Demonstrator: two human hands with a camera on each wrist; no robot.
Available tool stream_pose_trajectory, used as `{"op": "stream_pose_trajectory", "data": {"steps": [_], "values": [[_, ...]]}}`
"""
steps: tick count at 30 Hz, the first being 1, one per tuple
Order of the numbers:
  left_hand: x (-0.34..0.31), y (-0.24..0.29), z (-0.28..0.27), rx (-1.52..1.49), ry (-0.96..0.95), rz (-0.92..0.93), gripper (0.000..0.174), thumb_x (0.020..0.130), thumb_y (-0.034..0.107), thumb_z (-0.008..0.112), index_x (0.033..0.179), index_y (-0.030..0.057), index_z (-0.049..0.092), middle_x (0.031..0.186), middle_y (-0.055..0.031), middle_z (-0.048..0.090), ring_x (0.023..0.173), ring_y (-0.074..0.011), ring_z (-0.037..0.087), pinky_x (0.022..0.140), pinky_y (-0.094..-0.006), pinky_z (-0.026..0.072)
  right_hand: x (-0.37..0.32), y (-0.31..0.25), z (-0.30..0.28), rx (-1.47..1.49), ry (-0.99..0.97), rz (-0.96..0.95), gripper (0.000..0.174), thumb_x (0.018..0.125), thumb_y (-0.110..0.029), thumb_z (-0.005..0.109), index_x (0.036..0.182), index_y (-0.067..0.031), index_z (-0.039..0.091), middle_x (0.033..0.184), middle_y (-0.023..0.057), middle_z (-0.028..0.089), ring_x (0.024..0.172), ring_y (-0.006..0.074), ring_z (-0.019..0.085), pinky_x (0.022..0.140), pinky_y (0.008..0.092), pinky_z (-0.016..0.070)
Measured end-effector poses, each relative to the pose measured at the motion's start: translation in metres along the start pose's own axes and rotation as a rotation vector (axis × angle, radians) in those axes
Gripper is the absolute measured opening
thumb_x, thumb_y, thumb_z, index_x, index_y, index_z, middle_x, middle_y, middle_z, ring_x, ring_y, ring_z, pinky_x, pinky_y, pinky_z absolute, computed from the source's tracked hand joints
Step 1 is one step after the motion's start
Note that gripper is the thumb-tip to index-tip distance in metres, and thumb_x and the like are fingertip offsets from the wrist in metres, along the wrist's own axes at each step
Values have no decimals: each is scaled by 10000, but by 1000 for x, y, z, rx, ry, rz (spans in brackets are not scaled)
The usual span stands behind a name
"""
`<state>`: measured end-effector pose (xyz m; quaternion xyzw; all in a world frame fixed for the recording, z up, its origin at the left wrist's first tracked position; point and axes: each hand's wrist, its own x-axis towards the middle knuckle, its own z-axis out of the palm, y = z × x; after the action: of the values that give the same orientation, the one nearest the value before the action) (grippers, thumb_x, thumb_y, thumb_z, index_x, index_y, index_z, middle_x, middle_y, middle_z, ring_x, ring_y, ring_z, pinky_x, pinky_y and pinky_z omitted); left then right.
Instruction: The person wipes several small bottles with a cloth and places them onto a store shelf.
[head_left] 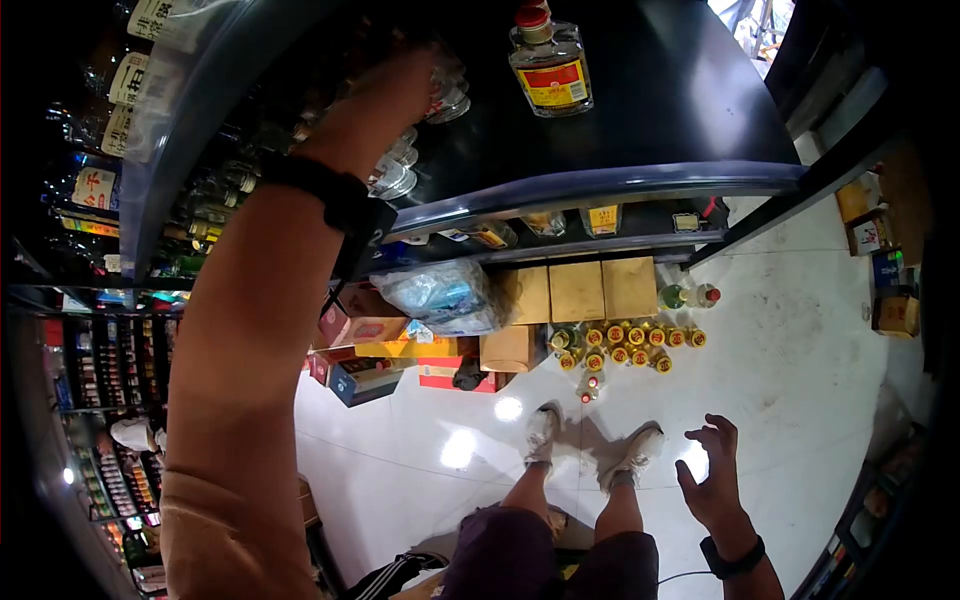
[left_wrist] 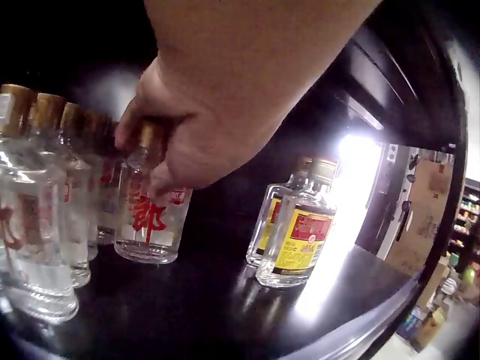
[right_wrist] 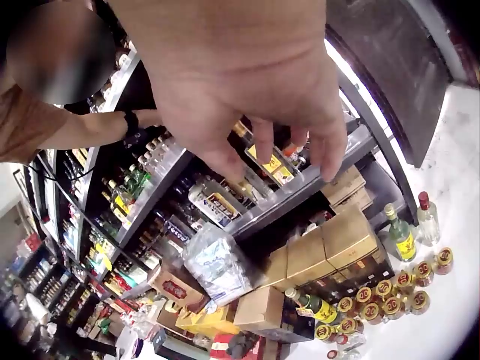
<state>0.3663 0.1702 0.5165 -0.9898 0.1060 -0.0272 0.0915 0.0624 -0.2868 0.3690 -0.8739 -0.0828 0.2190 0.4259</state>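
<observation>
In the left wrist view, my left hand (left_wrist: 191, 124) reaches into a dark shelf (left_wrist: 217, 300) and grips a clear bottle (left_wrist: 146, 229) by its neck. The bottle stands upright, with red characters on its front and a gold cap between my fingers. Similar clear bottles (left_wrist: 41, 225) line up to its left. On its other side are two flat bottles (left_wrist: 304, 247) with yellow-and-red labels. My right hand (head_left: 715, 480) hangs in the air over the floor, its fingers loosely bent and holding nothing.
Under the shelf, several cardboard boxes (head_left: 577, 292) and a plastic-wrapped pack (head_left: 440, 297) stand on the floor. Several gold-capped bottles (head_left: 620, 353) are grouped before them. A lower shelf holds more bottles (head_left: 602, 220). My feet (head_left: 632, 455) are on the white floor (head_left: 400, 450).
</observation>
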Motion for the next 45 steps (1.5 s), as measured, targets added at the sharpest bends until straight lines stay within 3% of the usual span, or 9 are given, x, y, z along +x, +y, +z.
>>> {"op": "stream_pose_trajectory", "data": {"steps": [13,21,25,26,29,36,39,42,45], "values": [[53,-9,8,-450,131,-253,107,875,197,532,917,102,562,810,-126,563,725,-267,573,635,-375,446,14,-6,4,-34,7,-20,477,687,31,689,1113,-110,527,1331,184,335,1151,356,439,955,426,430],[70,-21,20,-1031,148,-392,273,918,271,449,751,83,555,649,-100,528,589,-242,541,522,-358,413,12,-7,13,-19,27,-31,442,705,9,698,1105,-82,534,1339,181,331,1134,363,476,895,414,482],[74,-21,16,-1363,16,-266,387,940,309,407,669,74,552,568,-87,511,521,-229,525,465,-349,397,8,-8,19,28,19,29,442,698,23,692,1097,-68,525,1319,197,350,1137,360,457,947,431,429],[74,-15,16,-1215,215,-478,412,954,325,388,678,67,552,573,-86,520,518,-219,521,474,-359,405,8,-7,19,27,21,23,440,705,22,691,1102,-71,525,1321,196,349,1140,364,455,949,432,430],[77,-26,22,-806,288,-458,408,964,386,395,807,61,584,647,-96,560,551,-199,528,490,-350,416,5,-7,21,14,29,33,437,715,23,688,1109,-73,525,1325,192,346,1150,370,449,950,431,433],[87,-34,27,-1109,176,-471,354,958,379,440,1097,71,544,791,-90,590,679,-197,561,579,-353,447,-5,3,27,19,31,63,434,716,-9,694,1116,-81,542,1335,177,346,1157,373,465,919,419,468],[87,-34,27,-837,185,-428,351,959,361,439,1114,61,535,767,-100,595,717,-219,584,624,-359,471,-8,5,28,3,29,59,438,715,25,697,1109,-72,531,1336,177,332,1137,376,474,926,424,467],[101,-54,49,-208,276,-226,308,929,227,490,1185,55,489,870,-174,621,779,-315,625,674,-417,500,-12,12,30,1,36,46,448,711,23,701,1114,-77,532,1339,179,333,1143,379,473,915,421,471],[87,-4,28,333,42,-132,310,902,216,535,1180,85,567,1036,-158,630,951,-302,623,807,-428,499,-14,15,31,6,39,53,460,706,23,704,1121,-79,532,1340,186,339,1148,381,472,904,419,471]]}}
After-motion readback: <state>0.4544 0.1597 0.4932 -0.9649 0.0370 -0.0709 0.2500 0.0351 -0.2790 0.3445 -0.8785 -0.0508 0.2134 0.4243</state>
